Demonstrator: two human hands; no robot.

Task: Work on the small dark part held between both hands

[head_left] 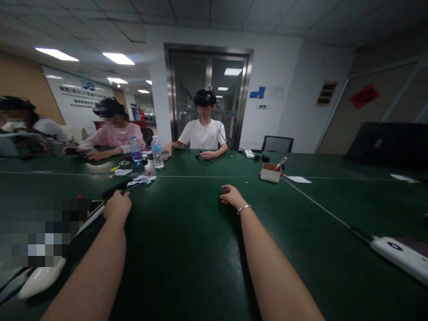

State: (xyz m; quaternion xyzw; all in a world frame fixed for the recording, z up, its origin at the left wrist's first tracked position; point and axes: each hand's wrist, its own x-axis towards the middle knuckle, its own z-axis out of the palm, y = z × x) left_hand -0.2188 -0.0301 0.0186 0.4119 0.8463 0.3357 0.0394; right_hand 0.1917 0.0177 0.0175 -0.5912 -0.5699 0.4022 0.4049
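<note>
My right hand [232,197] is over the middle of the green table [187,232], a silver bangle [244,208] on its wrist. Its fingers are closed round a small dark object [223,190], whose kind I cannot make out. To the left, my left hand [117,206] rests with curled fingers beside a flat black item [115,189]. Something thin and dark shows at its fingertips, but the back of the hand hides most of it. Crumpled white papers [142,179] lie just beyond that hand.
Two water bottles [157,153] stand further back on the left. A small open box [270,173] sits right of centre. At far right lies a white power strip [401,256] with its cable; a white mouse [43,278] is at near left. Several people sit across the table.
</note>
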